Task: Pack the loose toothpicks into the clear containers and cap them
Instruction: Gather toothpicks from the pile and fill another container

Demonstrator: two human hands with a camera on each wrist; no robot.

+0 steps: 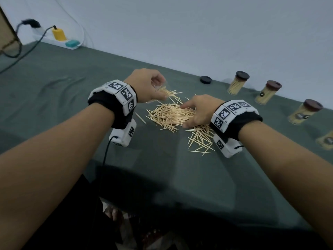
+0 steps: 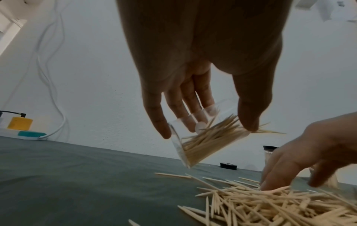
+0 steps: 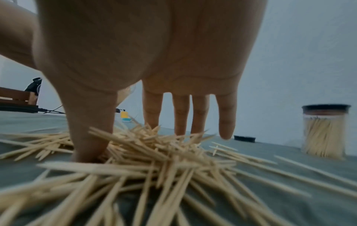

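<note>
A: Left fingers (image 2: 190, 107) and thumb grip the clear container (image 2: 201, 137); we hold it tilted above the cloth, partly filled, some toothpicks poking from its mouth.

B: Right fingers (image 3: 180, 113) are straight, thumb and fingertips pressed into the loose toothpick pile (image 1: 169, 115); nothing is grasped; the left hand (image 1: 147, 85) is just beyond the right hand (image 1: 200, 110).

A: The spare cap (image 1: 205, 79) lies near the wall; filled, capped containers (image 1: 237, 83) stand to its right on the green cloth (image 1: 63, 98).
</note>
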